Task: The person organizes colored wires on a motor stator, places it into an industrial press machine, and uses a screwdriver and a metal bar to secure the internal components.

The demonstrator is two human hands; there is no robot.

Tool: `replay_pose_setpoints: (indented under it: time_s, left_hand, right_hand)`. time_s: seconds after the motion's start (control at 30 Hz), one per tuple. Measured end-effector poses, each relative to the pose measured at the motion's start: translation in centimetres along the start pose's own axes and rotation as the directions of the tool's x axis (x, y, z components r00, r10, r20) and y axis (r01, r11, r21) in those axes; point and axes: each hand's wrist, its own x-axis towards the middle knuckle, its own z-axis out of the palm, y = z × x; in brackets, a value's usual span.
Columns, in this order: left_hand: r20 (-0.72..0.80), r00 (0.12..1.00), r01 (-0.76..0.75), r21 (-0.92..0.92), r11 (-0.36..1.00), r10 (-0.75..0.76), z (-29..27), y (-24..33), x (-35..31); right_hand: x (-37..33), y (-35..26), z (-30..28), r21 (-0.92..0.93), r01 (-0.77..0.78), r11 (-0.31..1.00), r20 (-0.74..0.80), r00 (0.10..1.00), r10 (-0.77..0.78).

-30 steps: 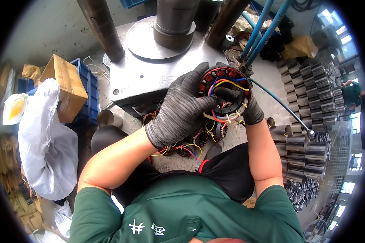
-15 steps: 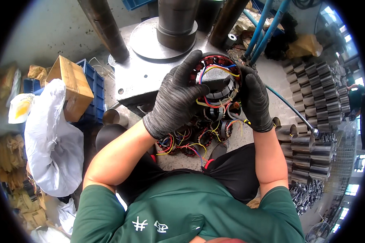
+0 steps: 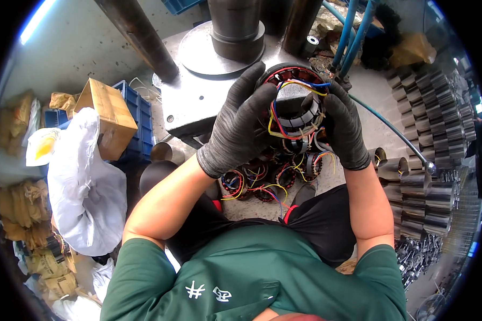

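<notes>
Between my two gloved hands is a ring-shaped motor stator, its red-edged core tilted so that the pale inner segments show. Blue, yellow, red and white lead wires loop across its opening. My left hand, in a dark grey knit glove, grips the ring's left side. On the opposite side my right hand is curled round the rim, its fingers partly hidden behind it. Below, on the floor between my legs, several more stators lie with coloured wires spread among them.
A press stands ahead, with a thick steel ram, round plate and flat bed. Stacked metal cylinders fill the right side. A cardboard box, blue crate and white sack are at left. A hose crosses the right.
The stator is still in both hands, slightly turned, with its wires shifted across the opening. My left fingers have shifted on the rim. The whole view has moved a little.
</notes>
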Motion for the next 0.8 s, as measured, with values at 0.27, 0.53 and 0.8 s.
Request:
replay_pose_setpoints:
  time_s: [0.27,0.53,0.8]
  left_hand:
    - [0.022,0.993,0.12,-0.131,0.984,-0.118,0.2,0.0,0.0]
    - [0.102,0.934,0.358,-0.283,0.89,-0.343,0.6,1.6,2.1]
    - [-0.016,0.997,0.082,0.201,0.976,-0.08,-4.0,-0.8,9.5]
  right_hand:
    - [0.7,1.1,-0.6,-0.044,0.068,0.997,-0.055,0.996,-0.07]
    - [0.8,0.1,0.7,0.065,-0.033,0.997,-0.046,0.998,0.036]
    - [0.7,1.1,1.7,-0.01,-0.102,0.995,-0.061,0.993,0.101]
